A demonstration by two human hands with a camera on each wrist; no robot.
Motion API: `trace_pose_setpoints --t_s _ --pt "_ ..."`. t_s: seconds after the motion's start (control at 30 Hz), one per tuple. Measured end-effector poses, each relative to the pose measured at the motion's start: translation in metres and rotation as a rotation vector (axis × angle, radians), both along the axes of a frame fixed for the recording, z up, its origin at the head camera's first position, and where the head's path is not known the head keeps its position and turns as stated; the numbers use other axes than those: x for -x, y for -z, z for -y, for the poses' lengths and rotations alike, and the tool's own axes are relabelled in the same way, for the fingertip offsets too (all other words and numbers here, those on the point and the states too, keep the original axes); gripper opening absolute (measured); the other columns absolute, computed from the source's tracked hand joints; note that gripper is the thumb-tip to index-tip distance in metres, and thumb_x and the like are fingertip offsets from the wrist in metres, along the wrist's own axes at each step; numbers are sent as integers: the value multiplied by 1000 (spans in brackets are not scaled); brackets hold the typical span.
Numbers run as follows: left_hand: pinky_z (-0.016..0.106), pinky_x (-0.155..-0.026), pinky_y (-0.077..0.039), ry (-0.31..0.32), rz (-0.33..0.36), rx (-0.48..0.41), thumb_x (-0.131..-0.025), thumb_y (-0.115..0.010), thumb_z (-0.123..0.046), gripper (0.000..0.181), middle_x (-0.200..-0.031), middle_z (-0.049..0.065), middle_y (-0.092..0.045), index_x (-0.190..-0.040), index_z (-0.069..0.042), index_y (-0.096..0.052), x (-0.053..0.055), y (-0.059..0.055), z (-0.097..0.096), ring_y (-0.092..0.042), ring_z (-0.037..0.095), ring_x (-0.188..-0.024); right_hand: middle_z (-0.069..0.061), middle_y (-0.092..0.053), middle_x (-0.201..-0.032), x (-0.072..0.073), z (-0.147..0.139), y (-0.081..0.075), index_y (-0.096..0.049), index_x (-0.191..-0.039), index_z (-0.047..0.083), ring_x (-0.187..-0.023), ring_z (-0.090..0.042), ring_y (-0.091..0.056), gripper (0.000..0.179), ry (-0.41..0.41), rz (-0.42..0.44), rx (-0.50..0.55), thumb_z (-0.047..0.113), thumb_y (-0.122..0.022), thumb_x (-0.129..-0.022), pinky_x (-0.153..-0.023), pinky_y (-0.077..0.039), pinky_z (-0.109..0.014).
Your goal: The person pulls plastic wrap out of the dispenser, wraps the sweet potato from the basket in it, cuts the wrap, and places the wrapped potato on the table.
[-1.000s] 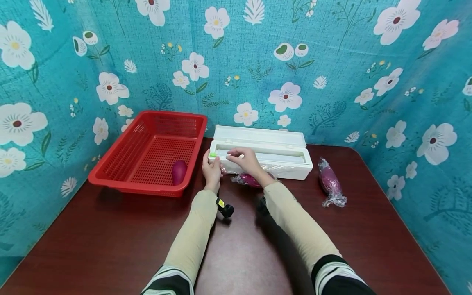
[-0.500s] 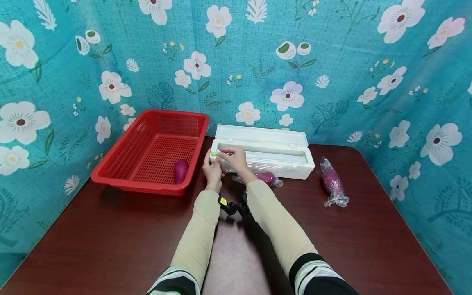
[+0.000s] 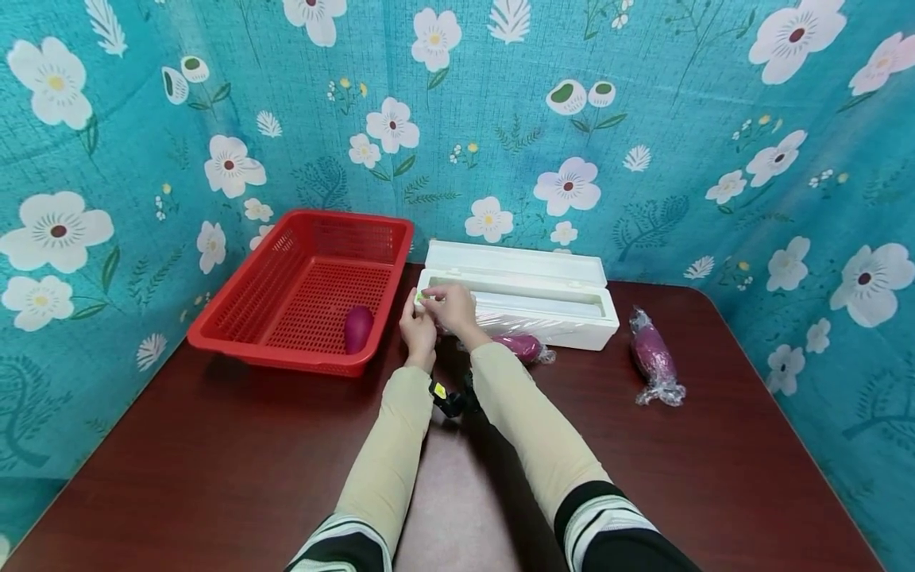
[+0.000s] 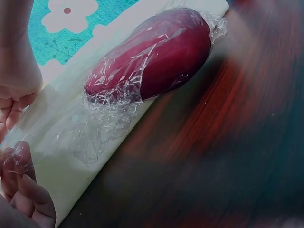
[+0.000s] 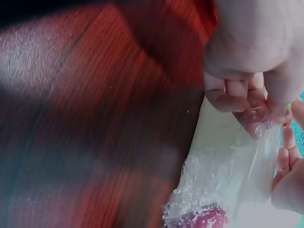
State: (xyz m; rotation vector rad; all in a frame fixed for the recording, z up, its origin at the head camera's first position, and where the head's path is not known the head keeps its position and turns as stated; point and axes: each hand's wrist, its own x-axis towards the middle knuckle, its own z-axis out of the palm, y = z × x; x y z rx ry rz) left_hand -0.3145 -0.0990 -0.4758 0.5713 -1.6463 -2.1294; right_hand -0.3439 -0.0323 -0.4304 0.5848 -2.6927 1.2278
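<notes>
A white cling film box [image 3: 572,332] stands at the back of the table with its lid raised and a film roll inside. My left hand [image 3: 418,335] holds its left end, fingers curled at the front corner. At that same end, my right hand [image 3: 455,308] has its fingertips on the small green slider [image 3: 420,297] and appears to pinch it. Clear film [image 5: 218,161] hangs over the box front, touching some fingertips. Against the box front lies a purple oval vegetable [image 4: 175,52] wrapped in film, partly behind my right wrist in the head view.
To the left stands a red plastic basket [image 3: 246,349] with one unwrapped purple vegetable [image 3: 358,328] inside. Another film-wrapped purple vegetable [image 3: 654,357] lies right of the box. A flowered blue cloth [image 3: 515,119] hangs behind the dark red table [image 3: 236,461].
My right hand has moved left along the box, from above the opening to the green slider at the left end. The left hand stays at that end. The head view has shifted slightly.
</notes>
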Motion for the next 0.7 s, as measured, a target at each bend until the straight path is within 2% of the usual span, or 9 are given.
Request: trace_pose_setpoints --t_s 0.1,0.3,0.5,0.7 --pt "21 -40 -33 -6 -2 16 -89 -51 -7 46 -56 0 -42 -131 -24 -47 0 1 1 -34 10 -39 -2 -67 -87 -2 2 -3 -71 -99 11 -85 -19 -58 19 10 13 -50 20 -61 -85 -82 -36 -39" --pt "21 -39 -32 21 -3 27 -88 -46 -1 50 -50 -2 -32 -133 -22 -44 0 0 1 -32 9 -39 -4 -68 -84 -1 2 -5 -72 -93 9 -80 -20 -59 18 43 6 -12 22 -62 -84 -77 -40 -36" --pt "22 -39 -35 52 -4 15 -89 -49 -4 48 -51 -2 -37 -134 -20 -42 0 -2 3 -34 9 -39 -4 -66 -78 2 1 -6 -71 -84 8 -77 -20 -58 17 81 53 10 23 -65 -82 -72 -43 -34" --pt "21 -37 -35 51 6 23 -89 -51 -6 47 -51 -1 -40 -134 -20 -43 -2 -2 5 -35 9 -37 -2 -64 -75 3 3 -6 -70 -82 9 -75 -18 -57 18 89 94 -37 27 -65 -82 -73 -41 -34"
